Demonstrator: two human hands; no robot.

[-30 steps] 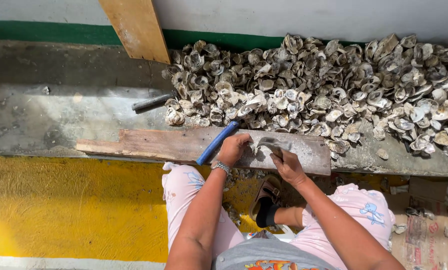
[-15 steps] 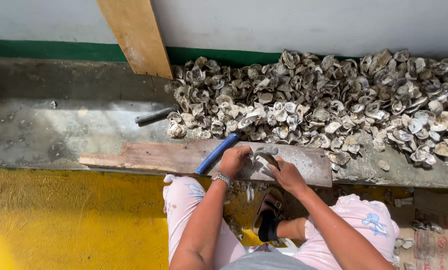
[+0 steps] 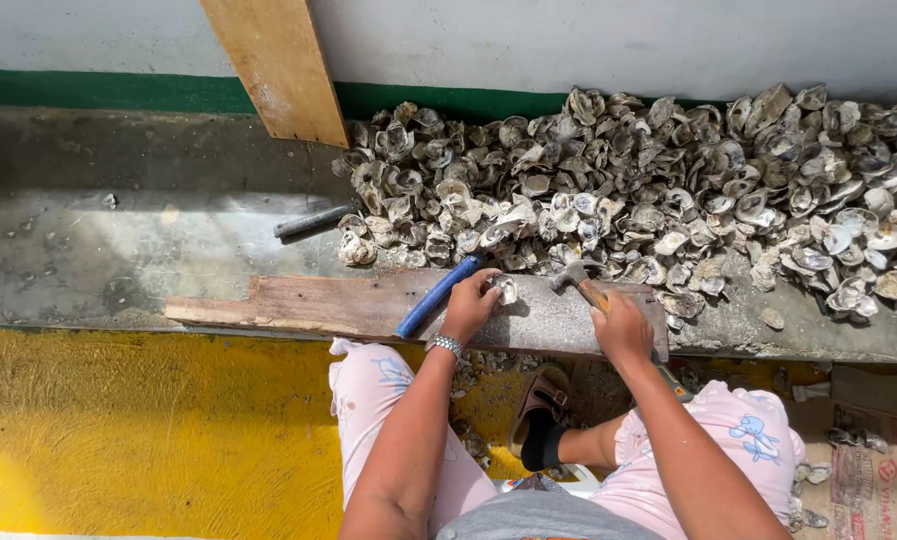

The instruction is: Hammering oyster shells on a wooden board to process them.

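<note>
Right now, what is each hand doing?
Left hand: closed on a shell, pinning it to the plank.
Right hand: closed on a hammer.

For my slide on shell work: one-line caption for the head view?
Left hand steadies an oyster shell on a wooden board; right hand grips a hammer beside the shell pile.

An outdoor shell-working spot: oyster shells [image 3: 668,190] heaped on a concrete ledge [image 3: 118,240].

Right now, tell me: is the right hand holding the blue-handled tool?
No, the right hand grips a hammer, while the blue-handled tool lies on the plank beside the left hand.
</note>
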